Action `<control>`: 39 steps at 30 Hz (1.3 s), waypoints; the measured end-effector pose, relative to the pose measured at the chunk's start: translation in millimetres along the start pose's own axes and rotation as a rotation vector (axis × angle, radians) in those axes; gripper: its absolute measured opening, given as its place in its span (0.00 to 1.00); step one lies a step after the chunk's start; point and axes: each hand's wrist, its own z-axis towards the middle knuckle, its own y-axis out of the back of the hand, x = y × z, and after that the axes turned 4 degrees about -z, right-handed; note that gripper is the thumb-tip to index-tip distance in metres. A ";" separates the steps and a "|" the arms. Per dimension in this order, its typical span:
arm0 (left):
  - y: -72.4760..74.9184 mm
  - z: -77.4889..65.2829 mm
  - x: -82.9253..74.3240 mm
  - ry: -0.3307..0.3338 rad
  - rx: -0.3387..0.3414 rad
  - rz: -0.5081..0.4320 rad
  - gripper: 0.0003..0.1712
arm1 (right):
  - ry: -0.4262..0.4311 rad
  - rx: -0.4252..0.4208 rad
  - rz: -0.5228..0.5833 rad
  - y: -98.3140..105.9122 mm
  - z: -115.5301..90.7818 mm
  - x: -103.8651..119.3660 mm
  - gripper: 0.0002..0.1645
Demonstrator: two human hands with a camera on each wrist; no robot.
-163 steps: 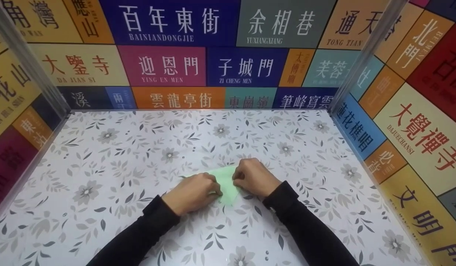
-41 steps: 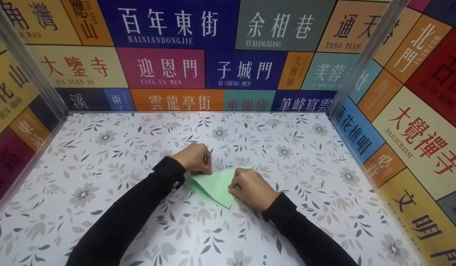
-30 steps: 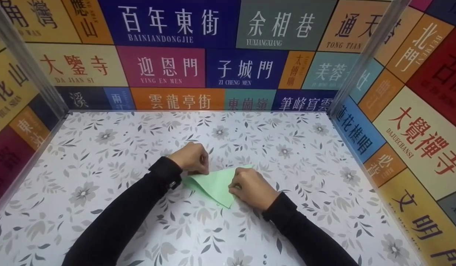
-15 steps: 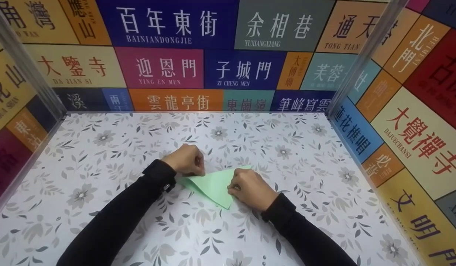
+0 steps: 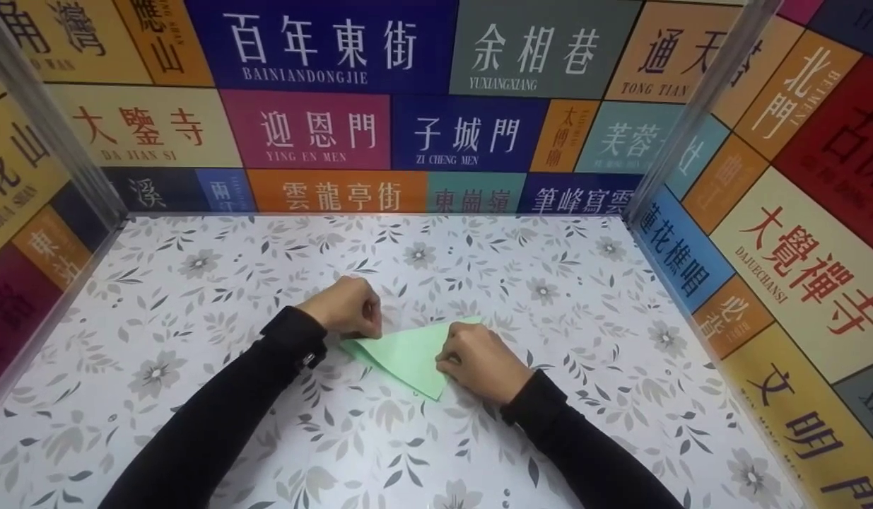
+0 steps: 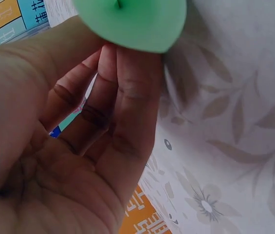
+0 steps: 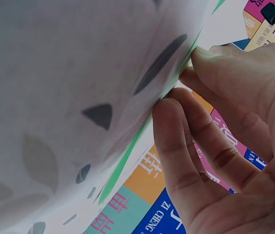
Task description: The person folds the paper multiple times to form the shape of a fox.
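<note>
A light green sheet of paper (image 5: 408, 357), folded into a rough triangle, lies on the floral tabletop in front of me. Along its near left edge two layers stand slightly apart. With thumb and fingers, my left hand (image 5: 346, 307) pinches the sheet at its far left corner. The left wrist view shows the green paper (image 6: 137, 31) bulging in a curve above those fingertips. At the right side my right hand (image 5: 482, 359) holds the paper, thumb against bent fingers. Seen edge-on in the right wrist view, the paper (image 7: 120, 168) is a thin green strip by the fingertips.
White cloth with grey flowers and leaves covers the table (image 5: 577, 452). Upright panels printed with coloured name signs, such as the back panel (image 5: 323, 127), enclose it at the back and both sides. Clear corner posts (image 5: 690, 120) join the panels.
My left hand has gone from the paper's near left side to its far left corner, then slid a little left. The folded layers now gape at the left. My right hand has barely moved.
</note>
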 end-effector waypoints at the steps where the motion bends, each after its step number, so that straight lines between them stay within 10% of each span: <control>1: 0.4 -1.4 0.7 0.007 0.002 -0.001 0.05 | -0.001 0.001 0.001 -0.2 0.1 0.2 0.04; 39: 9.7 -46.7 31.5 0.128 -0.041 -0.058 0.06 | 0.005 -0.004 0.037 0.0 0.1 0.6 0.03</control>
